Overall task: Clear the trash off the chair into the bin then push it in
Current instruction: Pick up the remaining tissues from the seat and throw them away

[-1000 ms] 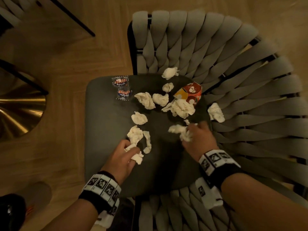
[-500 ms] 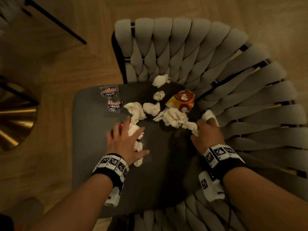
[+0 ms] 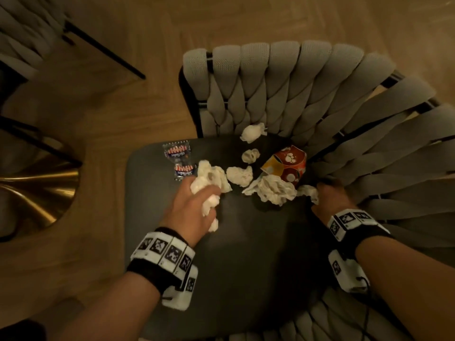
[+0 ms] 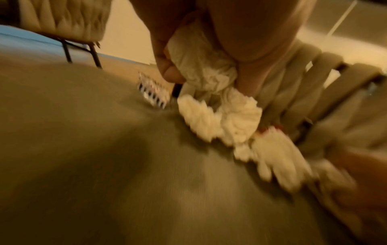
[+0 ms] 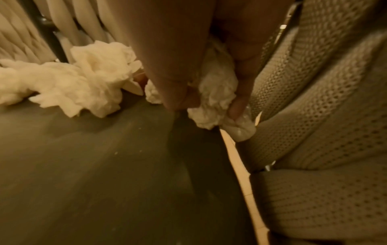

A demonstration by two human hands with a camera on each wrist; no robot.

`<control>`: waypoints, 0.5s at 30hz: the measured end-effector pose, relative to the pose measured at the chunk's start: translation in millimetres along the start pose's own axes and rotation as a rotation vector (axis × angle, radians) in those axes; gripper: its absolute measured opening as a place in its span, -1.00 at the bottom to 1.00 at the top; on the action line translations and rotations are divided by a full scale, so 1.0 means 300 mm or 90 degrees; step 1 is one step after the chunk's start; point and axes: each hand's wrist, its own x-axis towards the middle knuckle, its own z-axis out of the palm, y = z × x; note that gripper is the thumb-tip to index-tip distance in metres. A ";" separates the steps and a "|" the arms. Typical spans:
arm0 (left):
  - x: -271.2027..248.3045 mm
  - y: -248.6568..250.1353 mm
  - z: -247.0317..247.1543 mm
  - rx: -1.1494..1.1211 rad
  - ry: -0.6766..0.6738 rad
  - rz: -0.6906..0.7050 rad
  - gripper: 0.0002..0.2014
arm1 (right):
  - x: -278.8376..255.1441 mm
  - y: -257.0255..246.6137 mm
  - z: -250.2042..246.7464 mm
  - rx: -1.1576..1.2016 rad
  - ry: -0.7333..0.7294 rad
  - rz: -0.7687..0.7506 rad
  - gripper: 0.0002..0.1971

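Note:
Crumpled white tissues lie scattered on the dark seat (image 3: 246,254) of a chair with a grey woven back (image 3: 307,94). My left hand (image 3: 194,205) grips a bunch of tissues (image 3: 209,183) (image 4: 201,66) near the seat's middle left. At the seat's right edge my right hand (image 3: 330,200) grips another wad of tissue (image 3: 309,191) (image 5: 213,99), against the woven side. Between the hands lies a big loose tissue (image 3: 270,190). A crushed red and yellow carton (image 3: 285,166) sits by the backrest. Two clear printed wrappers (image 3: 178,158) lie at the seat's left rear. No bin shows.
Wooden floor surrounds the chair. A brass round base (image 3: 37,188) with black legs stands at the left. Another woven chair (image 3: 22,28) is at the top left, with a black leg (image 3: 103,50) slanting across the floor.
Both hands have moved away from me across the seat, gathering tissues as they went. The left hand now holds a larger bunch near the wrappers; the right has reached the woven side.

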 end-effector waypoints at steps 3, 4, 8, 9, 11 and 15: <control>0.141 -0.023 -0.108 0.022 0.096 -0.045 -0.67 | 0.007 0.010 -0.015 0.008 0.015 -0.006 -0.62; 0.194 -0.040 -0.135 0.040 0.083 -0.090 -0.68 | 0.011 0.013 -0.018 0.015 0.022 -0.010 -0.62; 0.316 -0.129 -0.125 0.170 -0.104 -0.266 -0.60 | -0.032 0.007 -0.062 0.028 0.020 -0.012 -0.70; 0.320 -0.145 -0.100 0.184 -0.129 -0.278 -0.54 | -0.057 0.007 -0.083 0.027 0.018 -0.010 -0.72; 0.313 -0.152 -0.055 0.201 -0.137 -0.280 -0.39 | -0.114 0.019 -0.125 0.022 0.045 -0.007 -0.75; 0.301 -0.153 -0.027 0.162 -0.087 -0.275 -0.25 | -0.243 -0.007 -0.196 0.087 0.130 -0.086 -0.78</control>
